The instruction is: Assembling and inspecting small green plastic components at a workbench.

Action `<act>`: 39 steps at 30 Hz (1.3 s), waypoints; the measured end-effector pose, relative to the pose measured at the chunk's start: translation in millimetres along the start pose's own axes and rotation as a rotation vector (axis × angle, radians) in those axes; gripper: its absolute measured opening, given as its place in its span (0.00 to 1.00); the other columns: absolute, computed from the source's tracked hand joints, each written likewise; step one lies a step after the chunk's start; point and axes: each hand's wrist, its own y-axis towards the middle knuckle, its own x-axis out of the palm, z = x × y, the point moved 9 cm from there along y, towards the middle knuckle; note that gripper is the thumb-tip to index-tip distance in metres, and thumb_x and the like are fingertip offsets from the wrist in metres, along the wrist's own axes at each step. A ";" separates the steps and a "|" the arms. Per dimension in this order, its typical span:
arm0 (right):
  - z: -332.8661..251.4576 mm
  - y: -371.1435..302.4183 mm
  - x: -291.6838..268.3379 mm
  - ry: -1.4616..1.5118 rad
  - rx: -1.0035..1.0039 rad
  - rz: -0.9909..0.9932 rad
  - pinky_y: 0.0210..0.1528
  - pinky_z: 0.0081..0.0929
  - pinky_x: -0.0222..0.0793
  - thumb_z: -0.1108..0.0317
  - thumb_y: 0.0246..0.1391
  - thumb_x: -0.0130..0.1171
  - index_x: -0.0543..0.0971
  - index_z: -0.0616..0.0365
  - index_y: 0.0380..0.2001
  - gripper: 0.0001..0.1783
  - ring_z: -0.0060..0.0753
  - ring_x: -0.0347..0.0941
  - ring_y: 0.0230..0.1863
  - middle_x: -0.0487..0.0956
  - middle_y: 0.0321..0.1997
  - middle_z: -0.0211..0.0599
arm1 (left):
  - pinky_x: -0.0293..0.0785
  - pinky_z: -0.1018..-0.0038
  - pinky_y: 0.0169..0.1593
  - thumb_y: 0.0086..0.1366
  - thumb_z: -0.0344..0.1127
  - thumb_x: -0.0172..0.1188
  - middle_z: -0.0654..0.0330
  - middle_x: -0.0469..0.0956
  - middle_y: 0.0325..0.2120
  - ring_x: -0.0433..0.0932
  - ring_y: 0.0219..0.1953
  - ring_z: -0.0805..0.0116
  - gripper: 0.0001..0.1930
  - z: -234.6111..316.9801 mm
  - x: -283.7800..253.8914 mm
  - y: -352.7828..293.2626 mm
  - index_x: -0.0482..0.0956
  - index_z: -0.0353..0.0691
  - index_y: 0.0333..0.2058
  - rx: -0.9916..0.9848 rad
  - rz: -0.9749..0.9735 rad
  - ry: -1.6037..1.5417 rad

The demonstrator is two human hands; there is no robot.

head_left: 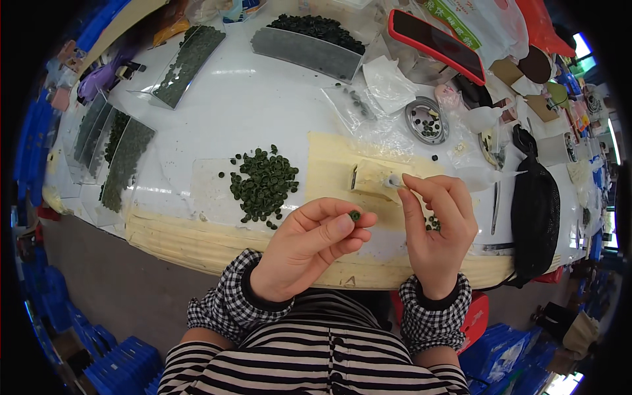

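A long white table [178, 138] fills most of the room before me, its front edge wrapped in yellowish padding, with grey floor [164, 276] below. Blue crates [128, 368] stand on the floor, at the lower left and lower right. On the table, a black mesh bag [543, 210] slumps near the right end. Clear trays of dark pieces sit along the back and left; the longest tray [306, 56] is at the back. A yellow sheet [322, 158] lies flat near the front. The red-edged phone [438, 46] rests toward the back right, beyond a round metal dish [424, 101].

The left hand [303, 243] pinches one green piece [355, 215] between thumb and fingers, above the table's front edge. The right hand [441, 230] is narrowed, thumb and forefinger nearly meeting beside a small whitish tip [394, 180] on a pale block [372, 181]; I can't tell whether they grip it. Left of the sheet, loose green pieces [266, 184] lie heaped.
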 end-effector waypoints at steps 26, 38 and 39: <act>-12.8 -4.2 13.1 0.669 0.051 -0.093 0.45 0.22 0.73 0.77 0.59 0.57 0.74 0.67 0.38 0.05 0.29 0.74 0.40 0.75 0.38 0.41 | 0.77 0.76 0.55 0.70 0.27 0.51 0.48 0.75 0.53 0.77 0.53 0.64 0.09 1.7 1.4 1.4 0.76 0.38 0.47 0.013 -0.011 0.073; -17.5 -2.0 11.8 0.549 -0.023 -0.083 0.42 0.23 0.73 0.77 0.58 0.58 0.75 0.67 0.37 0.05 0.29 0.75 0.38 0.75 0.39 0.42 | 0.77 0.76 0.55 0.70 0.27 0.51 0.48 0.76 0.52 0.78 0.52 0.63 0.09 2.5 3.5 2.4 0.76 0.38 0.47 0.024 -0.013 0.067; -16.8 -2.1 11.9 0.558 -0.020 -0.076 0.41 0.24 0.73 0.77 0.58 0.59 0.75 0.67 0.37 0.05 0.29 0.75 0.37 0.76 0.39 0.42 | 0.77 0.76 0.55 0.70 0.27 0.51 0.48 0.76 0.52 0.78 0.52 0.63 0.09 3.2 4.5 2.0 0.76 0.38 0.47 0.021 -0.004 0.074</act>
